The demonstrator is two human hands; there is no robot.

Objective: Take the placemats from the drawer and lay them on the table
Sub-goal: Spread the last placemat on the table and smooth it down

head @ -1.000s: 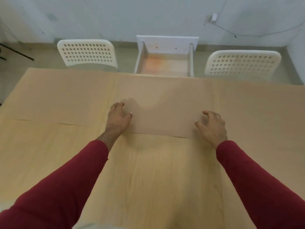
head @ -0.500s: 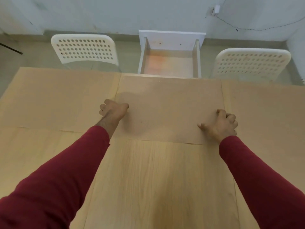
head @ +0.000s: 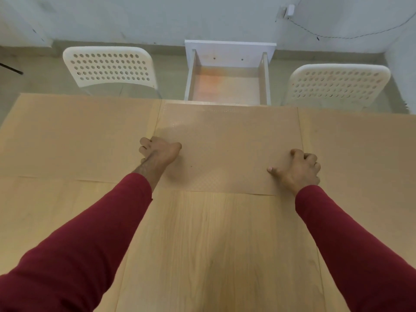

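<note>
Three placemats lie across the far half of the counter (head: 202, 244), and the middle placemat (head: 227, 145) is the one in play, flat between the left placemat (head: 78, 136) and the right placemat (head: 360, 149). The left hand (head: 158, 152) has its fingers curled at the mat's left edge; the right hand (head: 300, 168) curls at its right edge, thumb on the mat. Whether they pinch the edges or just press on them, I can't quite tell. Beyond, the drawer (head: 227, 86) stands open and looks empty. This reads as the final squaring-up: next, nudge the mat true to its neighbours and let go.
</note>
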